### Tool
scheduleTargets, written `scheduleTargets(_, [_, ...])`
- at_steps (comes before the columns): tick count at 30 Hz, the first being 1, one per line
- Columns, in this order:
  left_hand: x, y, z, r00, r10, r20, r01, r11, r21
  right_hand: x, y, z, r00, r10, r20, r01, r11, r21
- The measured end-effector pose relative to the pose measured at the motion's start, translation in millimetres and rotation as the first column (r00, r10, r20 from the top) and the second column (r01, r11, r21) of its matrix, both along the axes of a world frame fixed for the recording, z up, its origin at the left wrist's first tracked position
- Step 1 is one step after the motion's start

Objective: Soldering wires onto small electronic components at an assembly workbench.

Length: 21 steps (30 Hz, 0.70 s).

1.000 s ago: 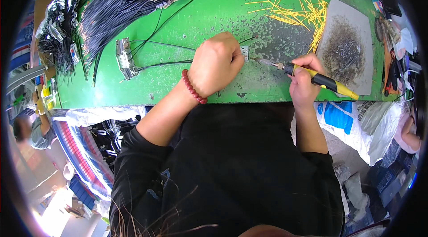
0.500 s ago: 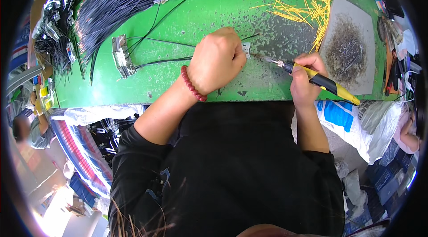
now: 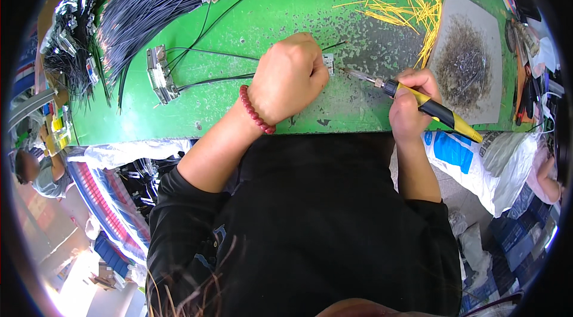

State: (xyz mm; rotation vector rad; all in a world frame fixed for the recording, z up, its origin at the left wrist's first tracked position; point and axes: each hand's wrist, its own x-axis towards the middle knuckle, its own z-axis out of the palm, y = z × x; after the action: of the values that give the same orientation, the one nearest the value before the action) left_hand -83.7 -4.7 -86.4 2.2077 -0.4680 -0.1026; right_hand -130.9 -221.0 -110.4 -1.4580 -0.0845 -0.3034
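Note:
My left hand [image 3: 290, 76], with a red bead bracelet at its wrist, is closed knuckles-up around a small silver metal piece [image 3: 329, 62] whose end shows beside the thumb. Its fingertips are hidden. Black wires [image 3: 221, 80] run from under this hand to a silver metal block [image 3: 162, 75] lying to the left. A short wire end [image 3: 335, 45] sticks out past the knuckles. My right hand [image 3: 413, 105] grips a soldering iron [image 3: 440, 113] with a yellow and black handle. The iron's tip points left, close to the small metal piece; whether they touch is unclear.
Thin yellow sticks [image 3: 412, 9] lie scattered at the far right, beside a grey board [image 3: 465, 87] with a dark, soiled middle. Bundled black wires [image 3: 149, 12] and a heap of metal parts [image 3: 74, 36] fill the far left. Hand tools [image 3: 524, 90] lie along the right edge.
The soldering iron's tip has drawn very slightly away from the small metal piece. Both hands keep their grips, and the metal block appears a little farther left.

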Motion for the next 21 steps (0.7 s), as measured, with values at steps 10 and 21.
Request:
scheduleTargets(10, [2.3, -0.3, 0.2, 1.000, -0.012, 0.004, 0.012, 1.000, 0.022, 1.0, 2.5, 4.7, 1.000, 0.027, 0.009, -0.027, 0.999, -0.020])
scheduleTargets(21, [4.8, -0.5, -0.3, 1.000, -0.011, 0.006, 0.011, 0.999, 0.034, 2.9, 2.8, 4.2, 0.997, 0.070, 0.023, -0.068, 0.996, -0.064])
